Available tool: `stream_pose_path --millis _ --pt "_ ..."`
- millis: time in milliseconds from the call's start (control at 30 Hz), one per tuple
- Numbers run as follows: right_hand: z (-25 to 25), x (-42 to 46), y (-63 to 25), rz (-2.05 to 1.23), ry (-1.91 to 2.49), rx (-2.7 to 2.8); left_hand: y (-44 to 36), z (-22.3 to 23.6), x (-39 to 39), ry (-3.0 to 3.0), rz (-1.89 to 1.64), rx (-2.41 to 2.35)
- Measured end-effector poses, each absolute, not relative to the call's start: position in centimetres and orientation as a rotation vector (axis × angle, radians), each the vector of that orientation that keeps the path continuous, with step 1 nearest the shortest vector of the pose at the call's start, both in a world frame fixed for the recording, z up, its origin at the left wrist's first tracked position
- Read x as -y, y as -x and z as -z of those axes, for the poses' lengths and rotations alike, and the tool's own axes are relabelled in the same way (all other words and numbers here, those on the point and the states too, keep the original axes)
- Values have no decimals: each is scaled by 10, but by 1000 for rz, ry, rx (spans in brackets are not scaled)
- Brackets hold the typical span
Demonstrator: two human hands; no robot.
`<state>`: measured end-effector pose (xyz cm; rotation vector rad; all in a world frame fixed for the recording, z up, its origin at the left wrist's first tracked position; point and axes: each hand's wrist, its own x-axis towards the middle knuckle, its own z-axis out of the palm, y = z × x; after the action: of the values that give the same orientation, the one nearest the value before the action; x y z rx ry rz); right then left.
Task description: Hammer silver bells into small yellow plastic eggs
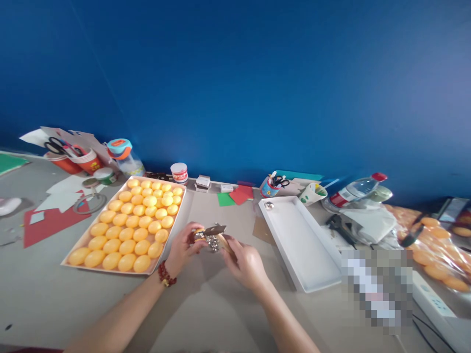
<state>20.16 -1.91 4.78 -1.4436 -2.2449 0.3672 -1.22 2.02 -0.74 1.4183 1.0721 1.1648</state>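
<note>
Your left hand's (183,246) fingers pinch a small orange-and-silver round piece (199,235), just left of the wooden-handled, dark-metal-headed tool (216,230), slanting up-left, gripped in your right hand (247,262).

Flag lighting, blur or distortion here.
Head view: soft shadows on the table between the forearms, glints on the plastic bag at right; head view: the silver cluster between the hands is too soft to resolve; head view: red cups at left and red-capped bottle at right slant outward, probably lens distortion; head view: pixelated block, lower right.
</note>
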Motion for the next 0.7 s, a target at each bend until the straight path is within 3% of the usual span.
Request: stream_pose_path --millis 700 --pt "-50 21 -197 -392 1362 2305 19 -6 -21 -1896 -1132 -1201"
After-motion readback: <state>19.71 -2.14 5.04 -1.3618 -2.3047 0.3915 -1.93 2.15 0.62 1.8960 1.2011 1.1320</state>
